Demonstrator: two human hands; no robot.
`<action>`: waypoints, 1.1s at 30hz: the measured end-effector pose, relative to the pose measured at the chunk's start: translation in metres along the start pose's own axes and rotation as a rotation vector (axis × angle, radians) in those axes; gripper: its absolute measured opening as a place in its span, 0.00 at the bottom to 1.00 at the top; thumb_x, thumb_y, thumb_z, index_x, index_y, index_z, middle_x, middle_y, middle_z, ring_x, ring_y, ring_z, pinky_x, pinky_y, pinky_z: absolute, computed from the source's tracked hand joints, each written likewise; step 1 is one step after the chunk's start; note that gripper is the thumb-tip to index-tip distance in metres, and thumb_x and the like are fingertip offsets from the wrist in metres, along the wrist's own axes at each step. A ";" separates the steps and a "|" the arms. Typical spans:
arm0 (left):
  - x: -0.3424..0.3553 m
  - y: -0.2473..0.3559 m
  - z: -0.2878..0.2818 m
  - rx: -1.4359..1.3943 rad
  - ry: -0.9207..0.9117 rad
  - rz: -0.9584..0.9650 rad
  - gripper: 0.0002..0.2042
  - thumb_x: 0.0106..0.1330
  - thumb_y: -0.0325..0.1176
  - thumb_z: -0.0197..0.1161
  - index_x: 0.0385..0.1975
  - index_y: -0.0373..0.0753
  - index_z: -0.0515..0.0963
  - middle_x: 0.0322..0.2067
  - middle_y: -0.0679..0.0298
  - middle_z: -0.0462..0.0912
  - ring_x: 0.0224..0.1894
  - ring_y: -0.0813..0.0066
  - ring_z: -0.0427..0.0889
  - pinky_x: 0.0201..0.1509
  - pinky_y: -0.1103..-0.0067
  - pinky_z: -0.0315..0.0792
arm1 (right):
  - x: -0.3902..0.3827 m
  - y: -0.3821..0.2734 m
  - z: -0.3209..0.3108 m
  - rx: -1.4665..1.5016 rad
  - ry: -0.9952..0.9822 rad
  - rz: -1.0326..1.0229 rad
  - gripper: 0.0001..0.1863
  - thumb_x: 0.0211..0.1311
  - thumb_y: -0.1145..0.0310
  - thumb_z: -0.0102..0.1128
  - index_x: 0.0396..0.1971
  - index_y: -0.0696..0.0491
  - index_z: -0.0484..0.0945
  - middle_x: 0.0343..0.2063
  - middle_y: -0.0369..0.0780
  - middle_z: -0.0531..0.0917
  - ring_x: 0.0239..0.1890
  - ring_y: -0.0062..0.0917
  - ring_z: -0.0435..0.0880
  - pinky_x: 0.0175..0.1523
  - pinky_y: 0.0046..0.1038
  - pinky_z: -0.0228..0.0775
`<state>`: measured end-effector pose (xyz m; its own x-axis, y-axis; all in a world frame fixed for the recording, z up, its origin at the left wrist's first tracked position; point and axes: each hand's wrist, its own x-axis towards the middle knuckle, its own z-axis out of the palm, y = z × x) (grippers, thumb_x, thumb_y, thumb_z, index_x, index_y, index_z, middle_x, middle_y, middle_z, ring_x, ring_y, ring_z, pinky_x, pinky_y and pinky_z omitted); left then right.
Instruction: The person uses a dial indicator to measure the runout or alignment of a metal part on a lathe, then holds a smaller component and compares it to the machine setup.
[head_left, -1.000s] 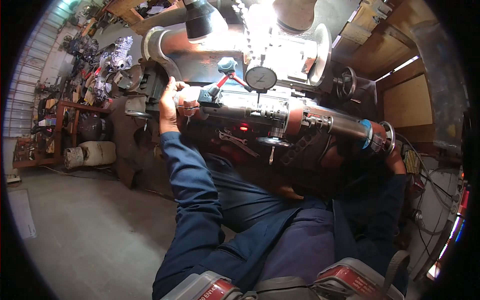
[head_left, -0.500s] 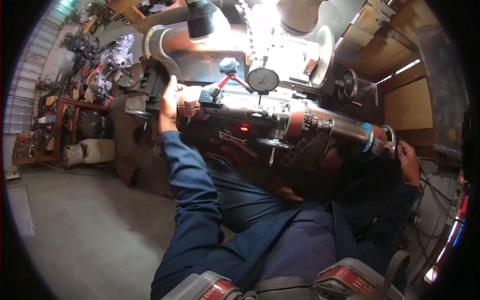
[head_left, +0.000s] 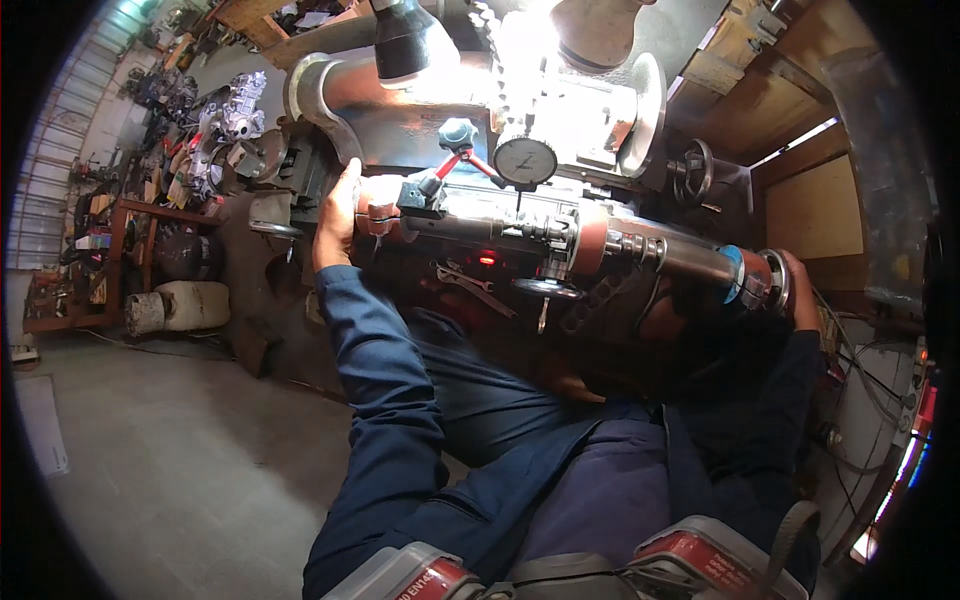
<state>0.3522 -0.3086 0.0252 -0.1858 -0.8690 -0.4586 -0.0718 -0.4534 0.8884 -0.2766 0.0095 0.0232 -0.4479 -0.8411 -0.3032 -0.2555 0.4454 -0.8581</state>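
In front of me is a metalworking machine with a long horizontal spindle assembly. My left hand (head_left: 337, 218) lies against the left end of its reddish casting (head_left: 378, 203), most of its fingers hidden. At the far right end, my right hand (head_left: 801, 290) is curled round the rim of a metal handwheel (head_left: 777, 282), beside a blue ring (head_left: 735, 268). A dial gauge (head_left: 525, 161) hangs over the middle on a jointed red-armed holder with a dark clamp knob (head_left: 458, 133). Its thin stem points down at the shiny shaft (head_left: 470, 227).
A black lamp (head_left: 402, 45) shines over the machine. A small crank handwheel (head_left: 547, 289) projects toward me, with spanners (head_left: 465, 280) to its left. Another handwheel (head_left: 693, 172) stands at the back right. Metal parts (head_left: 240, 110) crowd the far left, and cables (head_left: 868, 375) hang at right.
My right hand has shifted slightly left and up, from the near side of the handwheel's rim to round behind it. The left hand has hardly moved.
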 end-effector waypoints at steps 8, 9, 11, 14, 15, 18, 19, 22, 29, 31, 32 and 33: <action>-0.004 0.005 -0.003 -0.046 -0.091 0.043 0.31 0.68 0.62 0.44 0.35 0.36 0.80 0.24 0.62 0.83 0.21 0.72 0.81 0.25 0.77 0.75 | -0.030 0.006 0.011 -0.075 0.006 0.008 0.14 0.71 0.62 0.49 0.42 0.57 0.77 0.36 0.37 0.80 0.40 0.23 0.76 0.48 0.27 0.68; -0.005 0.007 -0.004 0.003 -0.064 0.033 0.35 0.68 0.64 0.40 0.37 0.33 0.80 0.25 0.58 0.83 0.21 0.70 0.81 0.25 0.77 0.74 | -0.036 0.002 0.012 -0.091 0.006 0.005 0.14 0.71 0.62 0.49 0.43 0.57 0.77 0.37 0.38 0.80 0.40 0.23 0.76 0.48 0.27 0.68; -0.006 0.009 -0.003 0.049 -0.040 0.021 0.39 0.68 0.67 0.36 0.39 0.31 0.79 0.25 0.55 0.84 0.22 0.69 0.81 0.26 0.78 0.74 | -0.047 -0.007 0.014 -0.122 0.011 -0.011 0.14 0.71 0.62 0.49 0.44 0.57 0.77 0.37 0.38 0.80 0.41 0.24 0.76 0.48 0.28 0.68; -0.004 0.008 -0.002 0.064 -0.017 0.001 0.40 0.67 0.68 0.34 0.39 0.32 0.79 0.25 0.55 0.84 0.22 0.69 0.81 0.26 0.78 0.73 | -0.059 -0.024 0.016 -0.127 0.013 -0.055 0.14 0.71 0.63 0.49 0.45 0.57 0.77 0.39 0.39 0.80 0.42 0.26 0.77 0.49 0.29 0.68; 0.002 0.005 -0.007 0.100 -0.043 -0.029 0.38 0.68 0.67 0.35 0.40 0.32 0.79 0.26 0.55 0.84 0.23 0.68 0.81 0.27 0.77 0.73 | -0.060 -0.030 0.018 -0.120 0.014 -0.074 0.14 0.71 0.63 0.49 0.45 0.57 0.77 0.39 0.39 0.80 0.43 0.26 0.77 0.49 0.29 0.68; -0.004 0.014 0.000 0.179 -0.027 -0.104 0.34 0.69 0.63 0.39 0.41 0.34 0.79 0.28 0.54 0.84 0.24 0.68 0.82 0.29 0.76 0.74 | -0.053 -0.037 0.021 -0.107 0.053 -0.121 0.14 0.70 0.64 0.49 0.47 0.56 0.77 0.40 0.40 0.81 0.44 0.28 0.78 0.50 0.30 0.69; -0.009 0.017 0.003 0.218 0.021 -0.148 0.31 0.70 0.60 0.41 0.42 0.35 0.79 0.29 0.54 0.84 0.25 0.67 0.82 0.30 0.75 0.75 | -0.046 -0.036 0.022 -0.109 0.070 -0.140 0.14 0.70 0.64 0.49 0.47 0.56 0.77 0.41 0.40 0.81 0.44 0.28 0.78 0.50 0.30 0.69; -0.006 0.008 0.001 0.114 0.004 -0.087 0.25 0.71 0.52 0.44 0.45 0.34 0.77 0.32 0.54 0.84 0.26 0.67 0.82 0.32 0.73 0.77 | -0.033 -0.029 0.018 -0.176 0.171 -0.212 0.15 0.70 0.64 0.49 0.48 0.56 0.77 0.42 0.41 0.81 0.46 0.29 0.78 0.51 0.31 0.69; 0.028 -0.071 -0.047 0.960 0.418 1.330 0.13 0.70 0.37 0.52 0.47 0.35 0.72 0.46 0.51 0.79 0.43 0.56 0.82 0.47 0.67 0.77 | -0.050 -0.128 0.105 -0.550 0.714 -0.603 0.17 0.65 0.65 0.54 0.51 0.53 0.77 0.46 0.45 0.79 0.49 0.38 0.78 0.55 0.34 0.67; 0.016 -0.057 -0.024 0.509 0.147 1.035 0.13 0.69 0.37 0.47 0.44 0.35 0.72 0.42 0.54 0.79 0.43 0.59 0.80 0.48 0.70 0.74 | -0.062 -0.172 0.159 -0.592 0.393 -0.785 0.20 0.59 0.62 0.61 0.50 0.53 0.77 0.45 0.45 0.79 0.51 0.38 0.76 0.57 0.35 0.65; 0.007 -0.049 -0.009 0.293 0.118 0.872 0.18 0.68 0.42 0.42 0.41 0.34 0.73 0.34 0.56 0.80 0.37 0.66 0.82 0.43 0.74 0.75 | -0.062 -0.187 0.187 -0.592 0.259 -0.869 0.21 0.56 0.63 0.64 0.49 0.54 0.77 0.45 0.45 0.79 0.52 0.38 0.75 0.58 0.35 0.64; -0.002 -0.044 -0.005 0.002 0.015 0.579 0.18 0.68 0.43 0.42 0.41 0.35 0.73 0.33 0.57 0.80 0.33 0.67 0.83 0.38 0.76 0.76 | -0.059 -0.201 0.214 -0.582 0.114 -0.954 0.22 0.52 0.63 0.66 0.48 0.54 0.77 0.44 0.46 0.79 0.52 0.38 0.74 0.59 0.36 0.63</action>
<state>0.3607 -0.2882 -0.0133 -0.1816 -0.9781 0.1019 0.0359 0.0969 0.9946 -0.0156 -0.0962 0.1250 0.0767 -0.8947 0.4400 -0.8839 -0.2652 -0.3853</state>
